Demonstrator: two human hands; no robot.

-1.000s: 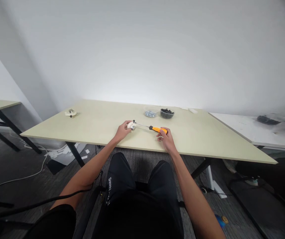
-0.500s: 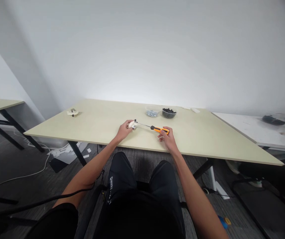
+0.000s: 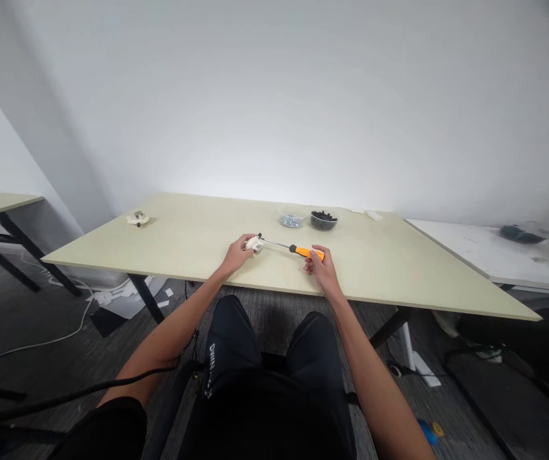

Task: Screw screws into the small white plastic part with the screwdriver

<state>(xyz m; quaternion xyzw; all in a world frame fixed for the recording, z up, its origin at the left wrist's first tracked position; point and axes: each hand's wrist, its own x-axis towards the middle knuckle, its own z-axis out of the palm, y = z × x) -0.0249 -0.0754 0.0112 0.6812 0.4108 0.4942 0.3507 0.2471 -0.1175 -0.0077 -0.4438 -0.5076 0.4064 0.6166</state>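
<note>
My left hand (image 3: 238, 253) is closed around a small cream-coloured plastic part (image 3: 254, 245) above the front of the table. A small black piece (image 3: 259, 236) sits at that part's upper right. In my right hand (image 3: 323, 265) is a screwdriver (image 3: 309, 253) with an orange and black handle, fingers wrapped round the grip. Its thin metal shaft points left, and the tip reaches the black piece. Whether a screw sits at the tip is too small to tell.
Behind the hands stand a clear bowl of silvery screws (image 3: 291, 220) and a bowl of black pieces (image 3: 323, 221). Another cream part (image 3: 139, 218) lies at the table's left. A white object (image 3: 373, 215) rests at the back right. A white table (image 3: 451, 246) adjoins on the right.
The cream part looks slightly turned in my left hand. The screwdriver is still at the black piece, its handle slightly rotated. The whole view has shifted a little.
</note>
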